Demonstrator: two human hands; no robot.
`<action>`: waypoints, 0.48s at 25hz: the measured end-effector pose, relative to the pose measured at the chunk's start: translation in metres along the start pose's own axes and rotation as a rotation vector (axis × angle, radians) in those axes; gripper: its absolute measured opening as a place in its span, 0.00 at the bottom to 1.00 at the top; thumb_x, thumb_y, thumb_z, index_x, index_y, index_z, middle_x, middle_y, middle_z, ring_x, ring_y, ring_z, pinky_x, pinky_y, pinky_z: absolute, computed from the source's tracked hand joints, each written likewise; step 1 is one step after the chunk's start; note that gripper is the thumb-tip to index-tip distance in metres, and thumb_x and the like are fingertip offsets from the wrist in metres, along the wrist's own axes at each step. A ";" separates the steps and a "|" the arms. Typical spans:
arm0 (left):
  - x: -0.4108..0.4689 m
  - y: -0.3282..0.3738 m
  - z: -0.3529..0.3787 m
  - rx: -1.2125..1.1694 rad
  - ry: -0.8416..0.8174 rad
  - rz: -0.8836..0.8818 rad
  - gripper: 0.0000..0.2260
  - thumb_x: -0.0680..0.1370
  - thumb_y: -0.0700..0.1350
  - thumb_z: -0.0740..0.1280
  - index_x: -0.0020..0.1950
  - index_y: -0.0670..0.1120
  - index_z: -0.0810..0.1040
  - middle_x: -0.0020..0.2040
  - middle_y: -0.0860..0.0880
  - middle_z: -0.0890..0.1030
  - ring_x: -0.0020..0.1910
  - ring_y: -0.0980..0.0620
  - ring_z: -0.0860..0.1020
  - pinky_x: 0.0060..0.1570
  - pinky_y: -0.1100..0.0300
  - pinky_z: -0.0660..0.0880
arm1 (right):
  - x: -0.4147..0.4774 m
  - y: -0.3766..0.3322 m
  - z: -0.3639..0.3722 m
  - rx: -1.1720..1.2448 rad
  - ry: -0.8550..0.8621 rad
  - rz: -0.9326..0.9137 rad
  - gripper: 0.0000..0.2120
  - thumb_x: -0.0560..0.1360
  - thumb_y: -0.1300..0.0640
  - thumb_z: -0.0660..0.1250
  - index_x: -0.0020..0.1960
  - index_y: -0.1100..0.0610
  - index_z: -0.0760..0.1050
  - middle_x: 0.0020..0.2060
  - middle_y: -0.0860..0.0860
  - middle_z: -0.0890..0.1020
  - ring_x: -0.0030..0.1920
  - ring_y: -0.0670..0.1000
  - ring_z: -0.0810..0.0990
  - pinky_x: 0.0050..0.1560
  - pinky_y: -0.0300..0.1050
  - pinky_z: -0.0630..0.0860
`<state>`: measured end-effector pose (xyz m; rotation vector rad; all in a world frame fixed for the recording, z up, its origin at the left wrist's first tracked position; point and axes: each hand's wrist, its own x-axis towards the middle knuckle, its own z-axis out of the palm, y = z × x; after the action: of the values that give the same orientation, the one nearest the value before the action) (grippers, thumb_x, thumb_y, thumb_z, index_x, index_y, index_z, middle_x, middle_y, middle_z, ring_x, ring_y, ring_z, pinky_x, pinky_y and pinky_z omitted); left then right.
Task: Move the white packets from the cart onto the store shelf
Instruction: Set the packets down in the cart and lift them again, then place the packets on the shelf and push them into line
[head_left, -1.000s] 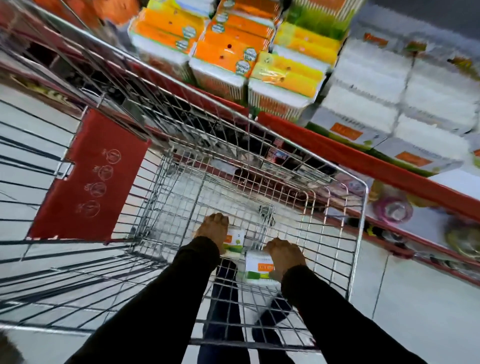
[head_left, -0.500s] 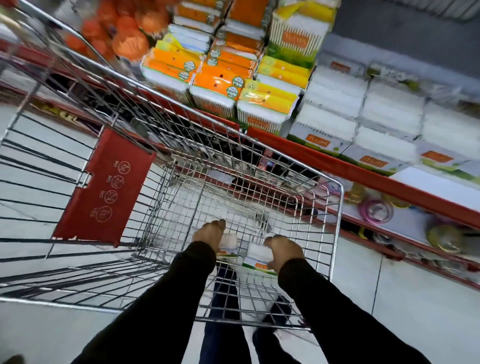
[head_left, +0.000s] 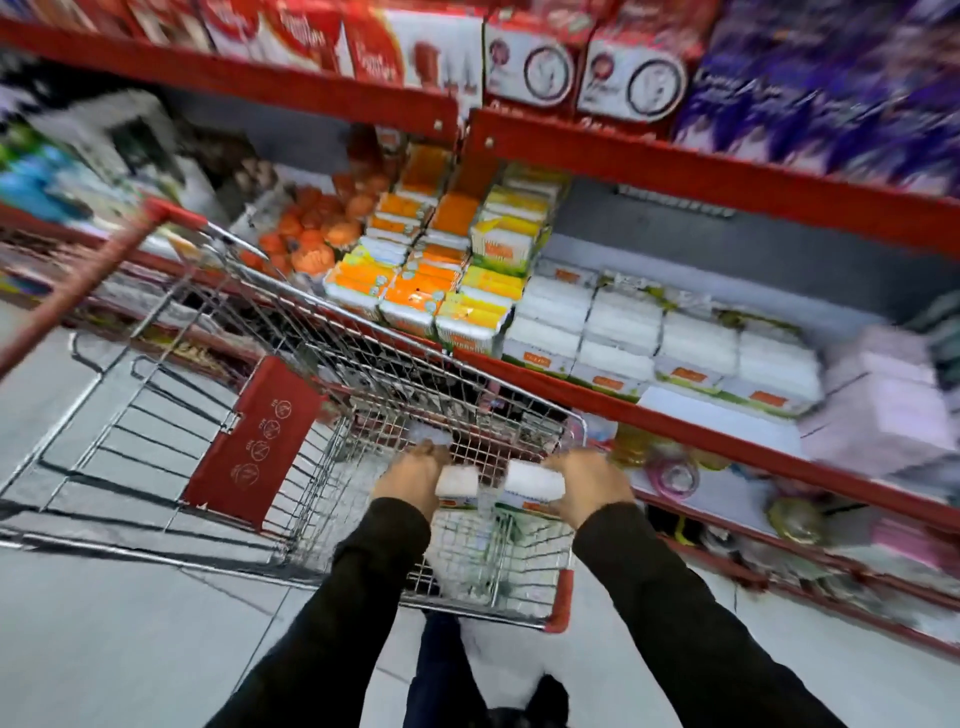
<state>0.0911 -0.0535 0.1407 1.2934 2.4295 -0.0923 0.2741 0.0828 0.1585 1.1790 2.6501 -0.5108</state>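
Since a second ago you've lifted both packets up from the cart (head_left: 363, 426) floor toward its rim. Your left hand (head_left: 413, 475) grips one white packet (head_left: 457, 480), your right hand (head_left: 589, 486) the other packet (head_left: 535, 483); each shows an orange-and-green label underneath. Matching packets fill the shelf (head_left: 675, 421) ahead.

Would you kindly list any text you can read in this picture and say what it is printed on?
None can be read with certainty.
Red boxes on the top shelf: lettering and round dials, blurred.
White packets on the shelf: orange labels, too blurred.
Red cart flap: round symbols with tiny captions, unreadable.
Packets in the left hand and right hand: labels illegible.
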 end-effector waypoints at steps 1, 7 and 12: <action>-0.002 0.015 -0.012 0.004 0.012 0.019 0.20 0.73 0.40 0.73 0.64 0.48 0.75 0.61 0.48 0.78 0.59 0.46 0.79 0.55 0.52 0.80 | -0.008 0.011 -0.013 0.019 0.043 0.024 0.16 0.71 0.57 0.73 0.57 0.44 0.81 0.53 0.51 0.84 0.55 0.55 0.83 0.50 0.45 0.78; 0.003 0.104 -0.056 -0.030 0.103 0.200 0.21 0.75 0.40 0.70 0.67 0.46 0.73 0.66 0.45 0.75 0.63 0.42 0.77 0.56 0.49 0.78 | -0.039 0.077 -0.066 -0.057 0.181 0.155 0.16 0.72 0.58 0.70 0.57 0.43 0.80 0.52 0.49 0.81 0.54 0.54 0.83 0.47 0.46 0.79; 0.023 0.183 -0.088 -0.014 0.174 0.365 0.22 0.73 0.39 0.73 0.65 0.48 0.73 0.63 0.47 0.75 0.64 0.45 0.75 0.58 0.51 0.78 | -0.048 0.143 -0.107 -0.063 0.268 0.266 0.21 0.70 0.61 0.71 0.60 0.45 0.78 0.56 0.50 0.81 0.58 0.53 0.81 0.55 0.46 0.79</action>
<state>0.2009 0.0900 0.2350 1.7795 2.2789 0.1410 0.4086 0.1804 0.2389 1.6499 2.6334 -0.2348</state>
